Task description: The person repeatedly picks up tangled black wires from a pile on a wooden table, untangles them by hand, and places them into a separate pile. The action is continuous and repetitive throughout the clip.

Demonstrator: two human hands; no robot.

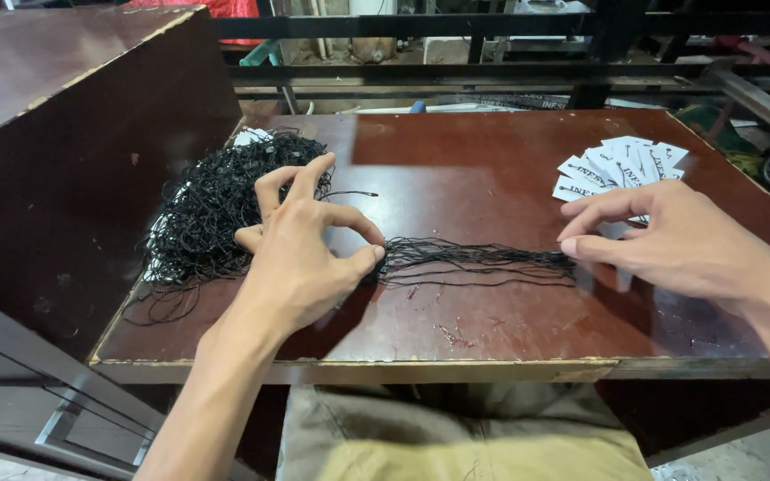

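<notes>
Head view: left hand [300, 254] and right hand [661, 240] each pinch one end of a black string bundle [479, 261] mid-counter [510, 160]. One string heap [216, 209] at left edge; tag fan [621, 169] far right.

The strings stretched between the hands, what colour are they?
Black; the strings show best in the head view, against the reddish-brown table.

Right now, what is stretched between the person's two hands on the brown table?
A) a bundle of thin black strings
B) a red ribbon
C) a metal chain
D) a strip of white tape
A: a bundle of thin black strings runs from the left hand, which pinches one end, to the right hand at the other, lying across the table.
</notes>
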